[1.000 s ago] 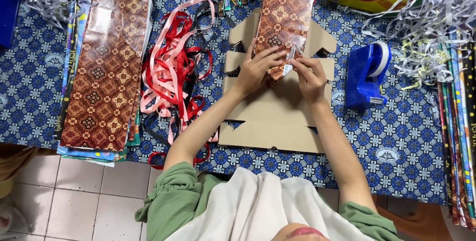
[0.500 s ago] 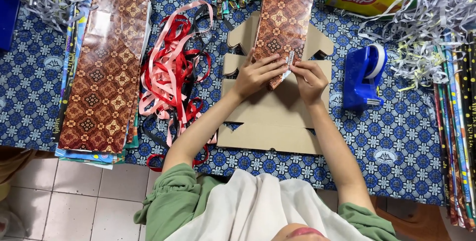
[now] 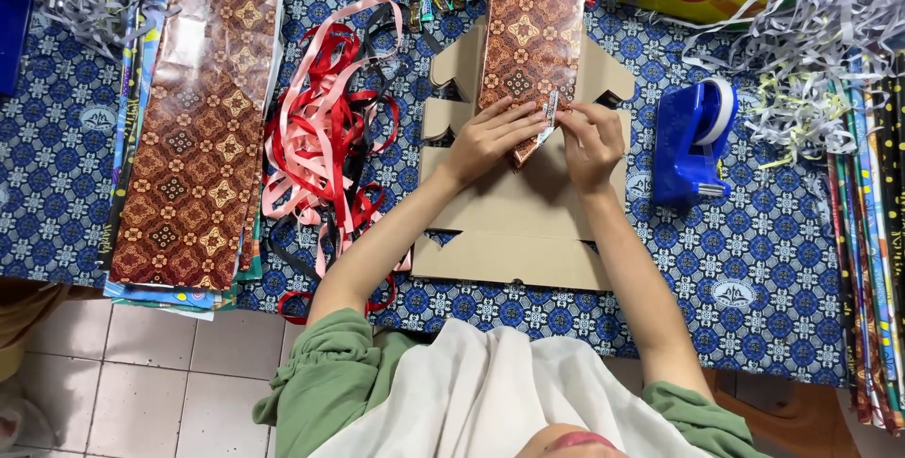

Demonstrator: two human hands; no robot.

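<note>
Head view. My left hand [image 3: 490,140] lies flat, fingers spread and pressed on the near end of the brown patterned wrapping sheet [image 3: 531,24], pinning it to the flat cardboard box blank [image 3: 528,222] beneath. My right hand [image 3: 592,142], just beside it at 3 o'clock, has thumb and forefinger pinched shut on a small white tag or sticker [image 3: 550,111] at the sheet's edge; the other fingers are curled loosely. I cannot tell whether the tag is peeling away or being pressed down.

The sheet runs from the hands toward 12 o'clock, over the blank's upper flaps. I judge the step in hand to be dealing with that tag at the sheet's near corner. The next move would call for a steady hold from the left hand while the right works slowly along the edge, so the thin paper does not tear.

At 9 o'clock of the blank lies a tangle of red, pink and black ribbon [image 3: 325,128]; farther that way, a stack of like sheets [image 3: 193,128]. At 3 o'clock stands a blue tape dispenser [image 3: 696,142]; shredded paper [image 3: 811,34] lies at 1 o'clock.
</note>
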